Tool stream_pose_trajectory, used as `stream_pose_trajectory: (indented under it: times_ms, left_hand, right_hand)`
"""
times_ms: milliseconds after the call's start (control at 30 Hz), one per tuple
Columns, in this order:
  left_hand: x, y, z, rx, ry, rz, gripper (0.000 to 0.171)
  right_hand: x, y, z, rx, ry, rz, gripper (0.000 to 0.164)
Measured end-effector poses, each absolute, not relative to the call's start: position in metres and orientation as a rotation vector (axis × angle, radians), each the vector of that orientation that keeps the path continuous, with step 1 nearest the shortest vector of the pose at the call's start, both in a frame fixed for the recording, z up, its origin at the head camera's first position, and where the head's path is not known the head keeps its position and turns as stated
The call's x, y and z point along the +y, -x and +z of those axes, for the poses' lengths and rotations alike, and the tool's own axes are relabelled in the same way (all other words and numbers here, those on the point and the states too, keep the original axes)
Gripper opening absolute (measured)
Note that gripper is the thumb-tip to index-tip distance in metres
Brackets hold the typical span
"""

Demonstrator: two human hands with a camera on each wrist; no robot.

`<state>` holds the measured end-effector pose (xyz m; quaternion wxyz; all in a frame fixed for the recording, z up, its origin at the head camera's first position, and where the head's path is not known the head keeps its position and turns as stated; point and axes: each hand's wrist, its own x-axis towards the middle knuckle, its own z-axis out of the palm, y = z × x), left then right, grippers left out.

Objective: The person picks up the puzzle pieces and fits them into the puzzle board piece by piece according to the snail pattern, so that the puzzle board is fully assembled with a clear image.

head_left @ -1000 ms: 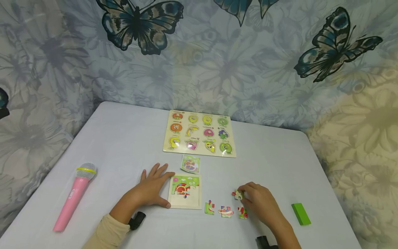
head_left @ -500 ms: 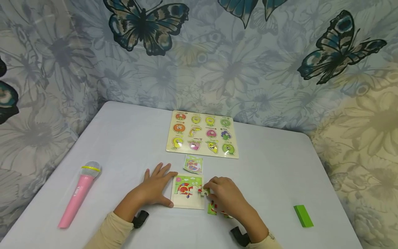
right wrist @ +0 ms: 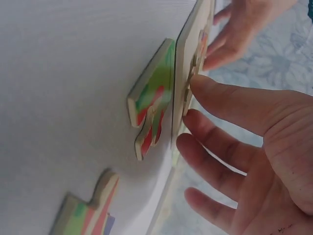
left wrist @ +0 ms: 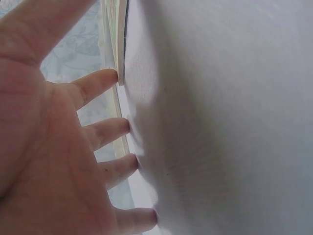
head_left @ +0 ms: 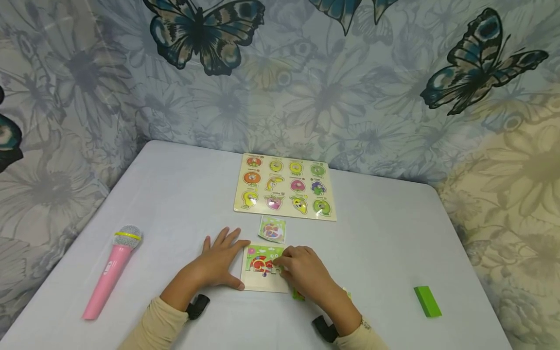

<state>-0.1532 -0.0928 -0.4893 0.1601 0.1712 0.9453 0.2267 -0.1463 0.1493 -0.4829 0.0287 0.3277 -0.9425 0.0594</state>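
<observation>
The wooden puzzle board (head_left: pixel 264 285) lies on the white table, its upper part filled with red and green picture pieces. My left hand (head_left: pixel 214 266) spreads its fingers along the board's left side, with thumb and index finger touching its edge. At the board's right side, my right hand (head_left: pixel 308 273) pinches a jigsaw piece (head_left: pixel 277 270) against the board, and the fingers hide part of it. In the right wrist view, a loose green and red piece (right wrist: pixel 155 93) lies beside the board, and another loose piece (right wrist: pixel 93 215) lies nearer the camera.
A small picture card (head_left: pixel 272 230) lies just beyond the board. Farther back is a fruit puzzle board (head_left: pixel 284 215). A pink toy microphone (head_left: pixel 109 274) lies at the left, and a green block (head_left: pixel 428 301) at the right.
My right hand has carried the jigsaw piece leftward from the loose pieces onto the board. The left hand keeps its place at the board's edge.
</observation>
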Motion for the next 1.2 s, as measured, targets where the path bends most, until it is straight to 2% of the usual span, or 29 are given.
stream_pose_trajectory:
  times_ms: [300,567,833,1200]
  left_hand:
    - [-0.093,0.153,-0.490,2.696,-0.490,0.652,0.098]
    - [-0.093,0.155,-0.491,2.689,-0.502,0.638,0.099]
    - [-0.096,0.158,-0.490,2.683,-0.495,0.641,0.101]
    - [-0.096,0.158,-0.492,2.687,-0.512,0.631,0.100]
  right_hand:
    - [0.148,0.144,-0.485,-2.918,-0.977,0.161,0.025]
    - [0.161,0.141,-0.473,-3.005,-1.003,0.282,0.031]
    - [0.180,0.128,-0.465,-3.096,-0.903,0.262,0.019]
    - [0.189,0.109,-0.472,-3.066,-0.905,0.167,0.029]
